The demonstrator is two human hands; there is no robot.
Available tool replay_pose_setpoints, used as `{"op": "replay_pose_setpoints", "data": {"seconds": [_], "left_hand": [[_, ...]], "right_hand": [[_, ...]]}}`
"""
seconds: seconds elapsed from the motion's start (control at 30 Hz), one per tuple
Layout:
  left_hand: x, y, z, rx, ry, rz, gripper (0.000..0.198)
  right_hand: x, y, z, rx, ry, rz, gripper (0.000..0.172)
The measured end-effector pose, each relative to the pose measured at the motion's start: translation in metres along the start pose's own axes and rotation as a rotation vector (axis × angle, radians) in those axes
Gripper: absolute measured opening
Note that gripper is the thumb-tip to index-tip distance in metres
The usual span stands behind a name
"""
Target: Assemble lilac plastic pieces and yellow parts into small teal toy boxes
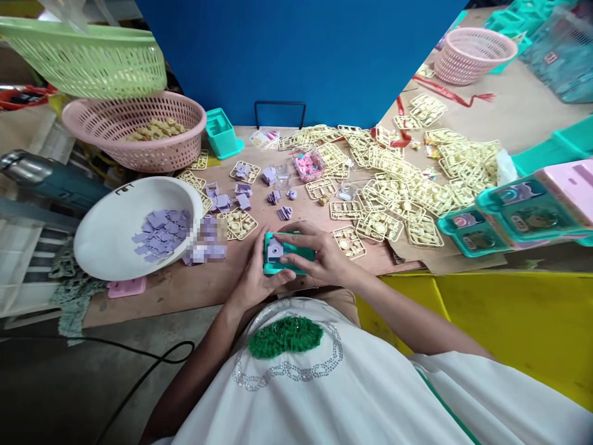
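Close to the table's front edge, my left hand [256, 277] is closed round the left side of a teal plastic box [303, 252]. A small purple plastic piece [275, 250] with a round mark sits in the left part of the box. Over the box reaches my right hand [319, 254], its fingers spread, with fingertips at the purple piece. Whether those fingertips press or grip the piece I cannot tell. Beyond the hands lie several loose purple parts [243, 201] and a clear tub of pink pieces [309, 164].
At left stands a white bowl [92, 225] of flat purple pieces, below a pink basket [139, 148] and a green basket [102, 59]. Cream part frames [393, 191] are heaped at right, near teal and pink boxes [528, 204]. A blue panel [296, 55] rises behind.
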State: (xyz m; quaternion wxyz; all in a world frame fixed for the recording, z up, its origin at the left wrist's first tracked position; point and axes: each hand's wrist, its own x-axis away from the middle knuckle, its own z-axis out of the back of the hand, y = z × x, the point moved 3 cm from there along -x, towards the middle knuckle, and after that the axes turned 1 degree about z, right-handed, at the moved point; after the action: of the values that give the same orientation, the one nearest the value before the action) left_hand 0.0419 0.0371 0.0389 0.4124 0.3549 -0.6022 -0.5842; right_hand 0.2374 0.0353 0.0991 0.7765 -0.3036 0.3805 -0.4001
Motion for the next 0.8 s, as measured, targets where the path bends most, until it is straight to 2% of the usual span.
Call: {"op": "replay_pose_setpoints", "data": {"seconds": [0.1, 0.2, 0.27, 0.37, 0.47, 0.57, 0.67, 0.8], "left_hand": [[0.011, 0.002, -0.006, 0.026, 0.048, -0.005, 0.094], [0.023, 0.007, -0.013, 0.063, 0.092, 0.037, 0.065], [0.028, 0.012, -0.017, 0.081, 0.141, 0.020, 0.057], [0.034, 0.014, -0.023, 0.035, 0.196, -0.028, 0.052], [0.038, 0.012, -0.029, -0.001, 0.184, -0.042, 0.054], [0.039, 0.009, -0.030, 0.018, 0.180, -0.061, 0.058], [0.041, 0.006, -0.029, 0.004, 0.171, -0.089, 0.060], [0.043, 0.000, -0.028, -0.050, 0.191, -0.121, 0.054]], "right_hand": [[0.002, -0.006, 0.003, 0.012, -0.025, 0.114, 0.042], [0.012, -0.012, 0.001, 0.027, -0.003, 0.109, 0.044], [0.023, -0.013, -0.003, 0.063, 0.089, -0.002, 0.058], [0.042, -0.011, -0.013, 0.043, 0.225, -0.214, 0.092], [0.054, -0.009, -0.022, -0.098, 0.254, -0.352, 0.113], [0.058, -0.008, -0.025, -0.211, 0.243, -0.450, 0.124], [0.059, -0.009, -0.025, -0.233, 0.237, -0.499, 0.122], [0.060, -0.016, -0.028, -0.199, 0.250, -0.498, 0.107]]}}
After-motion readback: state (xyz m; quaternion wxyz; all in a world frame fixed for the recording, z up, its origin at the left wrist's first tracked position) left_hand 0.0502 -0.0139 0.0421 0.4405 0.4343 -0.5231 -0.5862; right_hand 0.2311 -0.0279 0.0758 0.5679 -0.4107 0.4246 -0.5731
